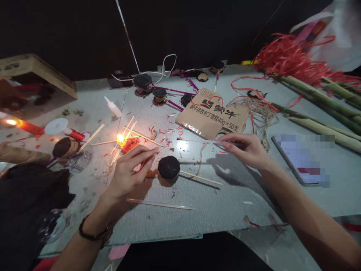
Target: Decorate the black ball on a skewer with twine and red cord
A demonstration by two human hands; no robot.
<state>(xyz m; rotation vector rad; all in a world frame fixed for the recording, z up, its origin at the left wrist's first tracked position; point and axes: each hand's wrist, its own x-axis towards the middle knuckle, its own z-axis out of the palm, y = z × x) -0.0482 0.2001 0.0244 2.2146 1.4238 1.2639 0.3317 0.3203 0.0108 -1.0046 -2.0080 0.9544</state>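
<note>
Left hand [129,173]: fingertips pinched together just beside the black round disc on a bamboo skewer [168,167], mid-worktop; what they grip cannot be told. Right hand [245,150]: pinches a thin pale rod [197,141] above the grey worktop [225,203]. A lit red candle [127,143] burns near the left hand.

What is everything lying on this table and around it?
black round disc on a thin stick: one, black, table centre, by the left fingertips
lit red candle: one, red, left of centre
printed brown cardboard piece: one, brown, behind the right hand
pale wooden sticks: several, pale, around the candle
white squeeze bottle: one, white, far left
long green stalks: several, green, right edge
red shredded ribbon: one heap, red, far right
grey table: one, grey, beneath everything
left hand: one, pinched beside the disc, hold unclear
right hand: one, pinching a thin pale stick
</note>
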